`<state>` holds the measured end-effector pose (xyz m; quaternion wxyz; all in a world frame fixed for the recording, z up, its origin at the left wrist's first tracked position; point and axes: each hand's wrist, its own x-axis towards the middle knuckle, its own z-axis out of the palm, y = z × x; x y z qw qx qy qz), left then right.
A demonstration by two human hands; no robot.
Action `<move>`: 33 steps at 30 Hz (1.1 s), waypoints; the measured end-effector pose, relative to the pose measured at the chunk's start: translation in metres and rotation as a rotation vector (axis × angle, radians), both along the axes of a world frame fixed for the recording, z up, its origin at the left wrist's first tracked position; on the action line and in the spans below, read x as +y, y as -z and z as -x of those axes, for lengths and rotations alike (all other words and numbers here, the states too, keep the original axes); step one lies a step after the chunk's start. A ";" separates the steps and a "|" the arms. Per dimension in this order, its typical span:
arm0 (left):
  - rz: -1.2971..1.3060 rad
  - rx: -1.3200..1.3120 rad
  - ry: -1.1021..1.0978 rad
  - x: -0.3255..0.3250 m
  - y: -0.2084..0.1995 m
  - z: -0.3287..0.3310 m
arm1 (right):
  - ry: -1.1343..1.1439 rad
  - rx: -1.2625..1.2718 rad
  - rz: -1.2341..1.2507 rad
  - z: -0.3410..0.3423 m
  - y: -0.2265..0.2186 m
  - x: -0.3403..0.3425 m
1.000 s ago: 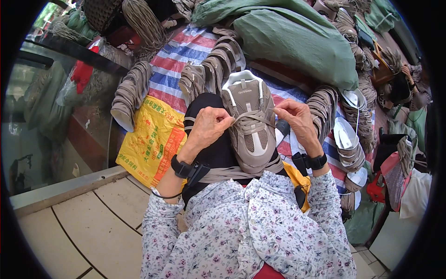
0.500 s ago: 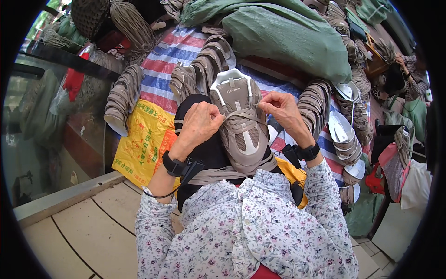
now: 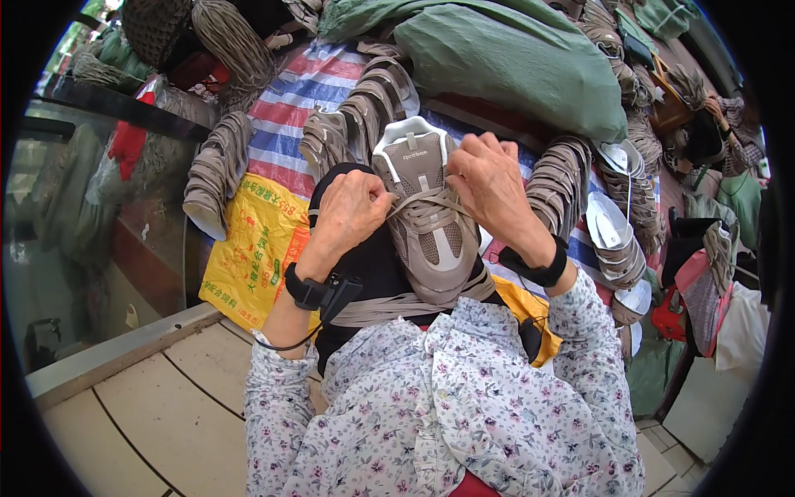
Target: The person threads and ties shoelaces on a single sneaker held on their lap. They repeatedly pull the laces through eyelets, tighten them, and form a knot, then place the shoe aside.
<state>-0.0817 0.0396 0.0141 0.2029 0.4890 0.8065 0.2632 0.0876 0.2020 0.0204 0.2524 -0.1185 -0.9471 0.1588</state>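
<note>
Shoe point(image 3: 429, 236), mid-picture with toe toward six o'clock, between left hand point(image 3: 349, 214) at nine, pinching a lace point(image 3: 439, 200), and curled right hand point(image 3: 494, 189) at two, its hold hidden and impossible to tell, nested shoes point(image 3: 566, 178) partly masked behind it, green sack point(image 3: 513, 70) cut off toward one.

Soft, fairly bright light; shadows diffuse. Upper-left corner washes out pale. Reflections veil the glass panel point(image 3: 108, 240). Sheen on striped plastic sheet point(image 3: 290, 103). Floor tiles point(image 3: 157, 414) curve toward black fisheye rim; sneaker point(image 3: 443, 244) sharp, far-right edge softer.
</note>
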 end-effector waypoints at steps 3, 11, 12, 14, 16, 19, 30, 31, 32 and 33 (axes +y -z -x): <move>-0.009 -0.111 -0.027 -0.002 0.001 0.000 | -0.142 0.004 0.359 0.014 0.003 -0.006; -0.198 0.206 -0.139 -0.007 0.009 -0.033 | -0.267 -0.043 0.298 0.036 0.028 -0.019; -0.204 0.211 -0.146 -0.007 0.009 -0.033 | -0.262 -0.056 0.381 0.037 0.028 -0.019; -0.220 0.216 -0.155 -0.006 0.009 -0.034 | -0.273 -0.097 0.541 0.040 0.026 -0.018; -0.255 0.291 -0.126 -0.005 0.012 -0.041 | -0.282 -0.100 0.633 0.039 0.024 -0.018; -0.305 0.194 -0.132 -0.010 0.016 -0.040 | -0.295 -0.099 0.748 0.037 0.023 -0.018; -0.195 -0.174 -0.110 -0.018 0.030 -0.025 | -0.338 -0.133 0.771 0.037 0.020 -0.017; -0.217 -0.127 -0.101 -0.018 0.030 -0.025 | -0.344 -0.146 0.769 0.038 0.020 -0.016; -0.189 -0.191 -0.130 -0.019 0.029 -0.026 | -0.363 -0.155 0.769 0.039 0.020 -0.016; -0.160 -0.255 -0.159 -0.019 0.027 -0.026 | -0.375 -0.160 0.714 0.040 0.021 -0.016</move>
